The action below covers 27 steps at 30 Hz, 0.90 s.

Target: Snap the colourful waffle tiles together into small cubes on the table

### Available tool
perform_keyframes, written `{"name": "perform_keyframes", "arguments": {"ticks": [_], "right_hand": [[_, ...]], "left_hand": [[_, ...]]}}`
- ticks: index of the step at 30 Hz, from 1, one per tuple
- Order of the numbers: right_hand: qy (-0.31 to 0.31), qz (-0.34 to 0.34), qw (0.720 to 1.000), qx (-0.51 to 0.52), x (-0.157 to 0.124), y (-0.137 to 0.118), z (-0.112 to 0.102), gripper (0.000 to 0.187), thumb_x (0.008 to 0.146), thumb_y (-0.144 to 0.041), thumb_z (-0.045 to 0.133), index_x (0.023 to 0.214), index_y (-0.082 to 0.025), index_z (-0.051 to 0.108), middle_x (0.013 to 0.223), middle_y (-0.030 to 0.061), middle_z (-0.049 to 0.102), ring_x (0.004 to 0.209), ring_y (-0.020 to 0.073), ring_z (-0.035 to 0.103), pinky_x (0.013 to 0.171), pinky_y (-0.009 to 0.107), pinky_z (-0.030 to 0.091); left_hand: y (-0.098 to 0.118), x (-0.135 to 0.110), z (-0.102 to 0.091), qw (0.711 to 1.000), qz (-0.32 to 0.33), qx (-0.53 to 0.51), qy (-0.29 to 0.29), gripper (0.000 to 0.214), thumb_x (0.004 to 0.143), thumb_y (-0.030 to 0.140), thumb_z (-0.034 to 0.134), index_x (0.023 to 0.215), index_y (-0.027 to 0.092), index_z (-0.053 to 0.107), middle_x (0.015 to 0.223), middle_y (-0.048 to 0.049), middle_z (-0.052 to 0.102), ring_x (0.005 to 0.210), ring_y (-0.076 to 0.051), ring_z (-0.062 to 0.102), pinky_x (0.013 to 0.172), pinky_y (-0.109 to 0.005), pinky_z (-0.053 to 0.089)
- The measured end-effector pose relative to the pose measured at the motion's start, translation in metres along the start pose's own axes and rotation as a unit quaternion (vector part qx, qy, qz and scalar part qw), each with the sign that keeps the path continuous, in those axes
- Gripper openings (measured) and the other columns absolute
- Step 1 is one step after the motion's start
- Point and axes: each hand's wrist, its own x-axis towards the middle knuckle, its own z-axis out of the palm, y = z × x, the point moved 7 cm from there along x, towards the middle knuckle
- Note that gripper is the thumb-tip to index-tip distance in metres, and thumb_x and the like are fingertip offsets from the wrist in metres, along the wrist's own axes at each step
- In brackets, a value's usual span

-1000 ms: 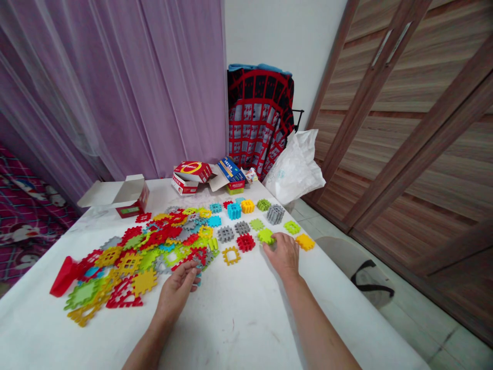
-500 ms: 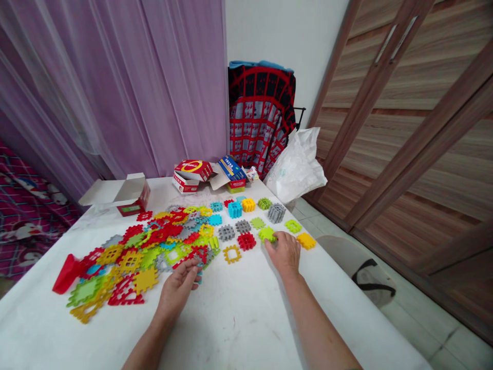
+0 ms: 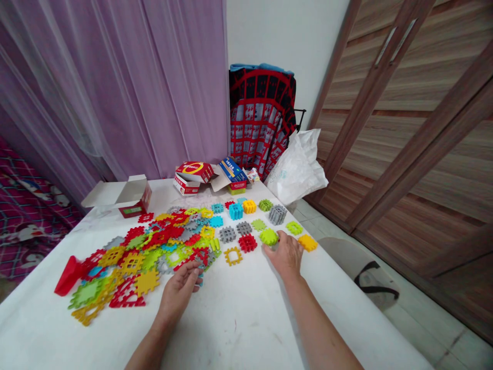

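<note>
The right hand (image 3: 285,255) has parted fingers just beside a lime piece (image 3: 268,236) on the worktop (image 3: 239,318). The left hand (image 3: 178,288) curls near the pile (image 3: 164,239); whether its fingers grip a blue piece (image 3: 201,278), I cannot tell.

Sheer-edged purple fabric curtain (image 3: 165,77) behind a white-topped table (image 3: 239,334), brown wood-grain wardrobe (image 3: 389,139) to the right.
Toward the table's far end sit an open red-and-white cardboard box (image 3: 135,199) with its pale flap spread, a red-and-white carton with a yellow ring (image 3: 194,172), and a blue-and-red carton (image 3: 233,173). A crumpled white plastic bag (image 3: 296,167) slumps at the far right corner; behind it hangs a red, black and grey checked cloth (image 3: 256,113), topped by blue fabric (image 3: 265,67). Magenta plaid fabric (image 3: 26,210) fills the left edge; pale floor tiles (image 3: 454,329) show at right.
</note>
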Motion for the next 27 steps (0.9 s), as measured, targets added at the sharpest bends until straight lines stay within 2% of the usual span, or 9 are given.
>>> {"name": "perform_keyframes", "arguments": {"ticks": [11, 20, 27], "right_hand": [[-0.021, -0.006, 1.0, -0.012, 0.002, -0.003, 0.006, 0.052, 0.075, -0.041, 0.064, 0.119, -0.016, 0.053, 0.103, 0.0144, 0.066, 0.104, 0.0294, 0.052, 0.086, 0.038, 0.027], [0.006, -0.029, 0.999, -0.013, 0.001, -0.007, 0.005, 0.048, 0.076, -0.04, 0.063, 0.116, -0.015, 0.053, 0.101, 0.0135, 0.067, 0.101, 0.0279, 0.053, 0.086, 0.038, 0.027], [-0.002, -0.027, 1.0, -0.011, 0.002, -0.014, 0.005, 0.049, 0.077, -0.039, 0.063, 0.117, -0.013, 0.053, 0.1, 0.0131, 0.067, 0.102, 0.0272, 0.053, 0.086, 0.038, 0.027]], "left_hand": [[0.0, 0.0, 0.0, 1.0, -0.01, 0.0, 0.001, 0.057, 0.057, 0.062, 0.069, 0.092, 0.017, 0.064, 0.08, -0.0053, 0.07, 0.066, -0.017, 0.065, 0.058, -0.028, 0.052], [0.0, 0.0, 0.0, 1.0, -0.003, 0.006, -0.001, 0.056, 0.059, 0.062, 0.067, 0.093, 0.017, 0.064, 0.082, -0.0055, 0.071, 0.067, -0.017, 0.065, 0.058, -0.028, 0.052], [0.003, -0.001, 0.0, 1.0, -0.007, 0.002, 0.01, 0.056, 0.056, 0.062, 0.07, 0.089, 0.017, 0.064, 0.079, -0.006, 0.072, 0.065, -0.018, 0.065, 0.058, -0.03, 0.053]]}}
